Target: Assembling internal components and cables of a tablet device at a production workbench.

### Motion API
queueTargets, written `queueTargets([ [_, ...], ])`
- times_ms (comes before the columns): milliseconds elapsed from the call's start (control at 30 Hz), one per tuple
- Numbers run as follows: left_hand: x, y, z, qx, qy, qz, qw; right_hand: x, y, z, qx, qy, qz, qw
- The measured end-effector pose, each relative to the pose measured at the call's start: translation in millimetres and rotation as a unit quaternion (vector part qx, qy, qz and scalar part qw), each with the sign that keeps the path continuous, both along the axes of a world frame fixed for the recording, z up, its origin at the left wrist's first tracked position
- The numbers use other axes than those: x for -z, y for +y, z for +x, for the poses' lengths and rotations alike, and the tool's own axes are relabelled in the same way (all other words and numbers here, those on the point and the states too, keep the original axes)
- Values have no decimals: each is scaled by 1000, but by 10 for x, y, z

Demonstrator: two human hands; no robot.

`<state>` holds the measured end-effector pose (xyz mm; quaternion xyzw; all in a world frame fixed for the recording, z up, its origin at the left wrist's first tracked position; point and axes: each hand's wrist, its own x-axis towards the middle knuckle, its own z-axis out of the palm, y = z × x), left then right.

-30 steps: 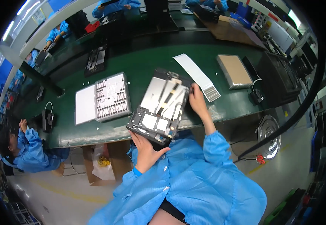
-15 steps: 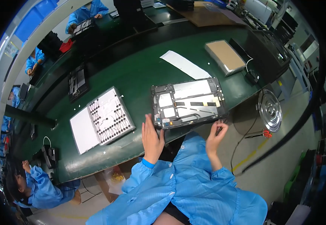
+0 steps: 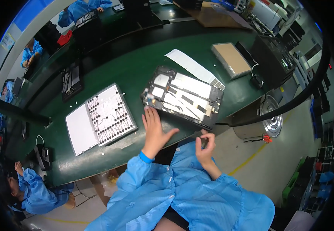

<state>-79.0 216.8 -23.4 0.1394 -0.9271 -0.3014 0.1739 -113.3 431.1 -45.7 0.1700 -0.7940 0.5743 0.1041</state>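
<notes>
An opened tablet [image 3: 188, 96], with a black frame and silver panels inside, lies aslant on the green bench in front of me. My left hand [image 3: 154, 133] is open, thumb spread, and its fingertips are at the tablet's near left edge. Just off the near right corner is my right hand [image 3: 206, 148], its fingers curled together. Something small and dark shows between them, too little of it to name. Left of the tablet lies an open flat box [image 3: 113, 115] with rows of small black round parts on thin wires, its white lid side [image 3: 81, 129] folded out.
Behind the tablet lies a white paper strip [image 3: 190, 63]. A brown-topped box [image 3: 231, 57] stands at the right, and another dark device [image 3: 72, 82] lies far left. Beyond the right edge are a metal bin [image 3: 270, 121] and red-handled scissors [image 3: 266, 139]. A co-worker [image 3: 45, 188] sits at the left.
The tablet has turned clockwise and shifted left, its right end swinging nearer me. My right hand has moved left and nearer; the left hand's thumb has spread. More of the paper strip shows.
</notes>
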Motion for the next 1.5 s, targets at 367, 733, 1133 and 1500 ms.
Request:
queueTargets([
  [367,25,548,6,39,38,59,997,-56,-124,-373,-23,61,-16,998],
  [733,115,916,-334,-54,90,79,991,-137,-187,-1623,-90,-12,51,995],
  [1133,-221,230,334,-16,120,240,963,-386,-118,-1546,-385,21,-25,922],
  [1500,-340,331,70,-90,197,258,942,-558,-302,-1514,-407,-1,-42,912],
])
